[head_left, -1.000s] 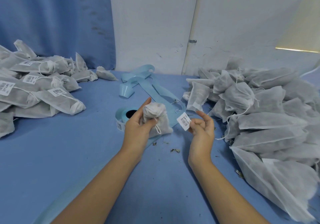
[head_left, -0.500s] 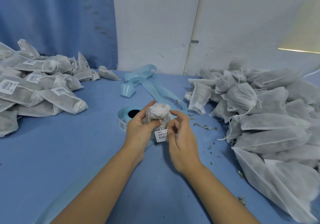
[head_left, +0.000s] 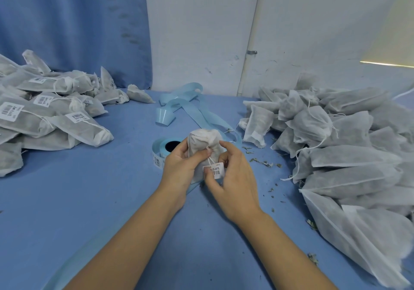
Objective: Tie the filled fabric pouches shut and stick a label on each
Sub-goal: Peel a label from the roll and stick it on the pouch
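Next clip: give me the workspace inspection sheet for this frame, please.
Surface: blue tabletop, flat, with scattered crumbs.
Job's things: pouch upright, drawn shut; label against its front; label roll behind it; labelled pile left; unlabelled pile right.
Clutter: dried leaf crumbs; spent backing ribbon.
Hands: left hand grips the pouch; right hand pinches the label onto it.
Cables: nothing seen for certain; white strand at far right edge, unclear.
Surroundings: blue curtain, white wall with a pipe.

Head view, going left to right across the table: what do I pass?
Pile of labelled pouches → label roll → held pouch with label → pile of unlabelled pouches.
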`<control>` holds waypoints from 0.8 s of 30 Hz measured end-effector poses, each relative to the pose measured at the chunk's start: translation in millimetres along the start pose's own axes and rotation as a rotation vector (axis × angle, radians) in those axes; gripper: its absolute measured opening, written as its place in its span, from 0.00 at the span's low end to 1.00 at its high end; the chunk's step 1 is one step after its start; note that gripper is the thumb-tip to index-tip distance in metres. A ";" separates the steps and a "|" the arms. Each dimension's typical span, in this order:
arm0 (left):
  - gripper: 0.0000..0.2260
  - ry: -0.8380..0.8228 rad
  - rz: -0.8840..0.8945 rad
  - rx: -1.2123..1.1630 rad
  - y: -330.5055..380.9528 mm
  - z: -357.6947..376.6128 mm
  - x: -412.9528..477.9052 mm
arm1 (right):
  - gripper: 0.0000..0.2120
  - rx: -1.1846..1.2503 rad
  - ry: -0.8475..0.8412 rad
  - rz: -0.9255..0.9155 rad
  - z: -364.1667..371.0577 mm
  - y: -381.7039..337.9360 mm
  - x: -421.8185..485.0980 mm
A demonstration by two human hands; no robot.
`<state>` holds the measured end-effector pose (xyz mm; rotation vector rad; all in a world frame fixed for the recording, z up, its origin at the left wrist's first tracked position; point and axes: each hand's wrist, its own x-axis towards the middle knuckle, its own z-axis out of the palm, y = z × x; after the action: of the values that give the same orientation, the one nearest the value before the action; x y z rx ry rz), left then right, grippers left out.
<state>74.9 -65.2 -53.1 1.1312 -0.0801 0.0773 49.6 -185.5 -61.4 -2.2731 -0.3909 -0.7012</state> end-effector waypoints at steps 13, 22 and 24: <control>0.08 0.053 -0.078 -0.019 5.4 3.2 -1.8 | 0.36 0.217 -0.007 0.215 7.0 5.2 0.5; 0.25 -0.140 -0.215 -0.045 -0.7 10.7 -9.9 | 0.12 0.825 -0.002 0.486 1.9 11.5 8.4; 0.24 -0.152 -0.230 -0.060 -2.9 10.9 -10.8 | 0.11 0.873 0.010 0.530 2.6 9.1 7.4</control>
<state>64.2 -76.6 -52.2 1.0780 -0.0867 -0.2144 60.7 -189.5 -63.6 -1.4343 -0.0450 -0.1915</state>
